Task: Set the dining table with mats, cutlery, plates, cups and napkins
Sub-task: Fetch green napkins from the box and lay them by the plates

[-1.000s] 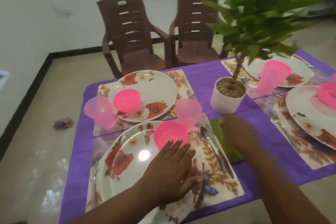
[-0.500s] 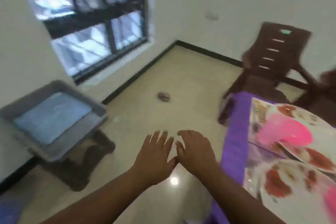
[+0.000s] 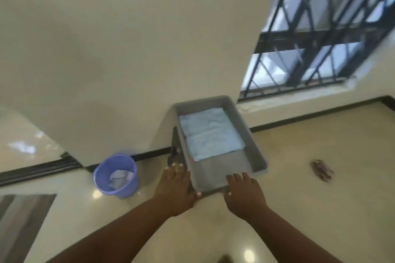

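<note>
Head view: both my hands spread flat, holding nothing; left hand (image 3: 175,190) touching tray (image 3: 255,151) near corner, right hand (image 3: 245,193) by front rim. Napkins (image 3: 210,134) lie folded inside tray. Step looks like fetching napkins; next: reach in, pinch top one.

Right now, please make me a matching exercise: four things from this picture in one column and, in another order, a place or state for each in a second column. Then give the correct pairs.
Column one:
1. grey tray
2. light blue folded cloth
3. purple bucket
4. small dark rag

Column two:
A. lies alone on the bare floor, at the right
B. stands on the floor by the wall, with crumpled white material inside
C. lies flat inside the tray
D. has a hand at each near corner

Pairs: 1-D, 2-C, 3-B, 4-A
</note>
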